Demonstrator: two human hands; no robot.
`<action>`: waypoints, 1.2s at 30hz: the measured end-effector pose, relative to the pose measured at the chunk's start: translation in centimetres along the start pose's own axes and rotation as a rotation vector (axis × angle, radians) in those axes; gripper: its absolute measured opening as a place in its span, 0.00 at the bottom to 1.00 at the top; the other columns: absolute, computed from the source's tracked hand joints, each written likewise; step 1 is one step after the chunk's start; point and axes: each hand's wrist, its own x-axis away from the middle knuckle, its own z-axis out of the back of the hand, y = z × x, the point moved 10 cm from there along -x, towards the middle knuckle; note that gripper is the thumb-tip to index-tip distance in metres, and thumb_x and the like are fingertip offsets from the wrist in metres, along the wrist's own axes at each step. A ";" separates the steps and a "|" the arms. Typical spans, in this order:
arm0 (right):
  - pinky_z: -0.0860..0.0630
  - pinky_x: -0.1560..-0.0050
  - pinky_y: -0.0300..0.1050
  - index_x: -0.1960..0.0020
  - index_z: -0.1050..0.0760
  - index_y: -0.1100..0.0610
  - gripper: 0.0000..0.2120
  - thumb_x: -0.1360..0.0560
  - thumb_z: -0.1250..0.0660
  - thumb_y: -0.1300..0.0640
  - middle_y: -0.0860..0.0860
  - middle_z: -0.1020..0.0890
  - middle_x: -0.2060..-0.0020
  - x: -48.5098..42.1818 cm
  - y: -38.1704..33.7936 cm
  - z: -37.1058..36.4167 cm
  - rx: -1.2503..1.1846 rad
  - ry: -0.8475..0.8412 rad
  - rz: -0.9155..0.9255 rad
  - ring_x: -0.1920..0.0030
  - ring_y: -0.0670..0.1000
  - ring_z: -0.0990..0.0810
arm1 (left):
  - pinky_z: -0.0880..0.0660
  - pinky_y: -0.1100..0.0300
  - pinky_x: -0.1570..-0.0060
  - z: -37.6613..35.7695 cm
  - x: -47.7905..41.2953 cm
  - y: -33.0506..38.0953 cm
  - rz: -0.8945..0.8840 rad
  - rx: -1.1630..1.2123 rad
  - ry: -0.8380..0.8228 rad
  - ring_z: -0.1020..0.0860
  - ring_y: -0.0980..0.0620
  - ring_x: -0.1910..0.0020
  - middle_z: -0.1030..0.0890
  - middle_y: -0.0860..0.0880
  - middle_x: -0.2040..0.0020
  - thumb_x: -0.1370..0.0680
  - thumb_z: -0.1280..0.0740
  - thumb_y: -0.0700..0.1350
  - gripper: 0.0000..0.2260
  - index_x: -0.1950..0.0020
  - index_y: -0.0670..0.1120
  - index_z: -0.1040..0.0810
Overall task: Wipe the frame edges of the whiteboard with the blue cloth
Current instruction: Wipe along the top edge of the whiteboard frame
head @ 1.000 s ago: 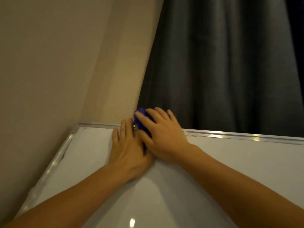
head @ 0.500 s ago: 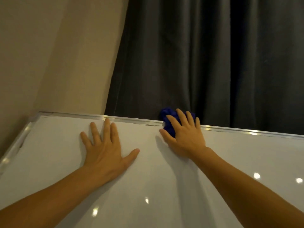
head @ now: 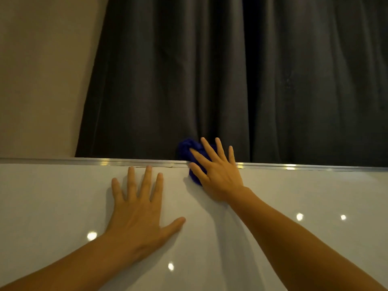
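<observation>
Glossy whiteboard (head: 63, 206) before dark curtain (head: 231, 80)

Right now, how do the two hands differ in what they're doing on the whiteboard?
The left hand lies flat and empty on the whiteboard face, fingers spread, below the top frame edge. The right hand sits higher, across that frame edge, pressing the bunched blue cloth onto it. Both are palm-down with fingers extended, pointing toward the dark curtain.

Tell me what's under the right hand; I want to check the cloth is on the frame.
Under the right hand lies the bunched blue cloth, pressed over the whiteboard's top frame edge. The frame beneath the cloth is covered.
</observation>
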 end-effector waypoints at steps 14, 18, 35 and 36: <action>0.34 0.31 0.56 0.40 0.20 0.49 0.29 0.19 0.55 0.38 0.50 0.21 0.35 5.0 32.0 0.9 -0.118 0.104 -0.236 0.35 0.55 0.25 | 0.61 0.29 0.30 -0.7 -6.5 19.0 0.109 -0.015 0.058 0.65 0.31 0.25 0.71 0.42 0.23 0.42 0.72 0.80 0.56 0.25 0.44 0.71; 0.22 0.54 0.53 0.60 0.20 0.54 0.28 0.19 0.51 0.39 0.53 0.17 0.61 5.4 35.3 1.8 -0.110 0.095 -0.305 0.61 0.54 0.20 | 0.61 0.31 0.28 0.1 -7.7 22.6 0.068 0.029 0.115 0.68 0.36 0.24 0.69 0.44 0.22 0.40 0.71 0.79 0.52 0.24 0.50 0.69; 0.71 0.28 0.64 0.21 0.61 0.44 0.43 0.30 0.66 0.22 0.45 0.58 0.21 8.0 42.3 1.1 0.012 0.093 -0.206 0.24 0.56 0.69 | 0.64 0.30 0.29 -0.8 -10.4 37.4 0.058 0.039 0.039 0.75 0.33 0.29 0.78 0.42 0.27 0.45 0.72 0.81 0.53 0.34 0.47 0.81; 0.72 0.29 0.64 0.23 0.64 0.41 0.41 0.29 0.65 0.22 0.44 0.59 0.21 7.2 40.4 1.1 -0.022 0.105 -0.167 0.24 0.56 0.69 | 0.65 0.30 0.30 -0.8 -10.6 38.6 0.043 0.049 0.043 0.76 0.33 0.29 0.79 0.42 0.27 0.45 0.71 0.82 0.53 0.35 0.47 0.82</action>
